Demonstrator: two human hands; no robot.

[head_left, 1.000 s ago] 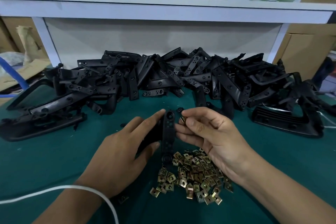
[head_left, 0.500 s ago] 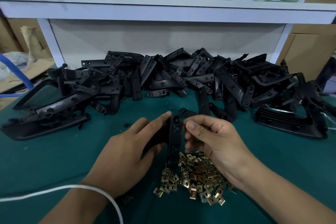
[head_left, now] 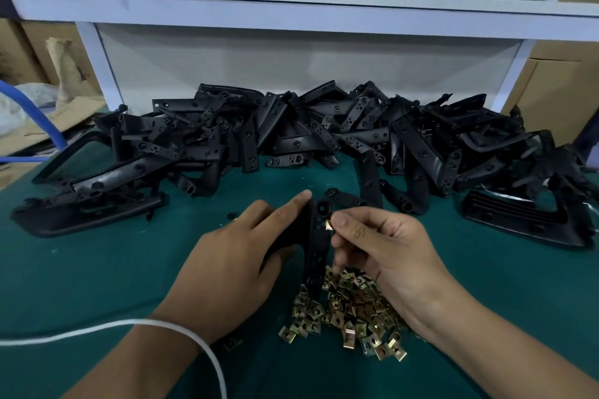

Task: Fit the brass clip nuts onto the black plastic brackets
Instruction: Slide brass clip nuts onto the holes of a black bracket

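Note:
My left hand (head_left: 240, 266) holds a black plastic bracket (head_left: 319, 236) upright over the green mat, with the index finger stretched along its top. My right hand (head_left: 385, 253) pinches a brass clip nut (head_left: 329, 225) against the bracket's right edge, near the top hole. A heap of loose brass clip nuts (head_left: 350, 311) lies on the mat just below both hands. A long pile of black brackets (head_left: 324, 136) runs across the back of the mat.
A white cable (head_left: 97, 332) crosses my left wrist. Larger black plastic mouldings lie at the far left (head_left: 84, 210) and far right (head_left: 518, 220). A white shelf (head_left: 291, 10) with a bottle and a controller hangs above the pile.
My right hand has brought the clip nut from just off the bracket to its right edge. The view has shifted slightly; my left hand keeps its hold.

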